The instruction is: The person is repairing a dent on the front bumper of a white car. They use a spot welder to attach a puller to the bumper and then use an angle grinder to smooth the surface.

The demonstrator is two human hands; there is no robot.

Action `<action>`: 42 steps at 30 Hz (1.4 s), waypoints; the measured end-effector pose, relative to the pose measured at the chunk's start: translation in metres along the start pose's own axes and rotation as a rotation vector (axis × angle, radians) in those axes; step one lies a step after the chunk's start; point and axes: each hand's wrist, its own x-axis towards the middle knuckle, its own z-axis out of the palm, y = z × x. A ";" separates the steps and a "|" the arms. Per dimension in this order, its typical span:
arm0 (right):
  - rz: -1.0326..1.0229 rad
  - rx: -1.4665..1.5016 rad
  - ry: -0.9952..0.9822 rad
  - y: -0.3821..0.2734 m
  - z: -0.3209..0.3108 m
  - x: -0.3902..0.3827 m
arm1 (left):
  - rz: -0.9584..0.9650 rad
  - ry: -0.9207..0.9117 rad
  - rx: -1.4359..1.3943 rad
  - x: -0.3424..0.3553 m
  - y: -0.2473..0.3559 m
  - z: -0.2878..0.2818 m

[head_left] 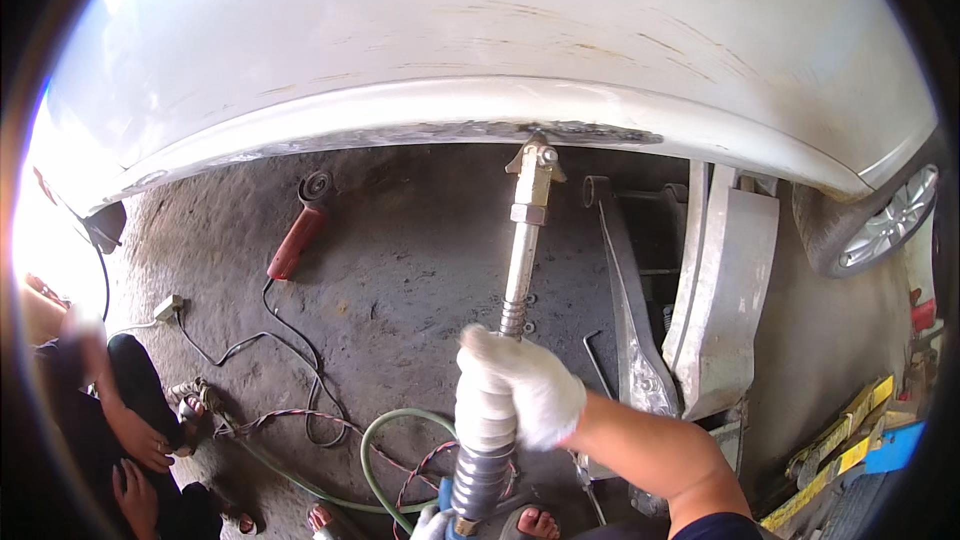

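Note:
My right hand (pixel 525 388), in a white glove, is wrapped around the ribbed middle of a slide hammer (pixel 522 255). The tool's long metal shaft runs away from me, and its clamp-like head meets the lower sill (pixel 440 130) of a white car, at a dark, scraped strip. Only part of my left hand (pixel 432 523), also gloved in white, shows at the lower edge, closed on the tool's near end beside a blue part. A dark coil-like section sits below my right hand. From this view I cannot tell how the tip is fixed to the metal.
A red angle grinder (pixel 298 240) with a black cord lies on the floor at left. A green hose (pixel 375 430) loops near my feet. Metal frame arms (pixel 725 290) stand at right, near a wheel (pixel 890 220). Another person (pixel 130 430) crouches at left. Yellow bars (pixel 840 440) lie at far right.

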 end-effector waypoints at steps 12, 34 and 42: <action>-0.009 0.038 0.121 0.022 -0.025 -0.012 | -0.108 0.046 0.011 0.015 -0.011 -0.025; -0.016 -0.007 0.024 -0.006 -0.007 0.006 | -0.038 0.097 0.128 -0.012 0.028 0.008; -0.049 0.030 0.005 -0.002 -0.003 0.007 | -0.089 0.131 0.024 -0.017 0.031 0.006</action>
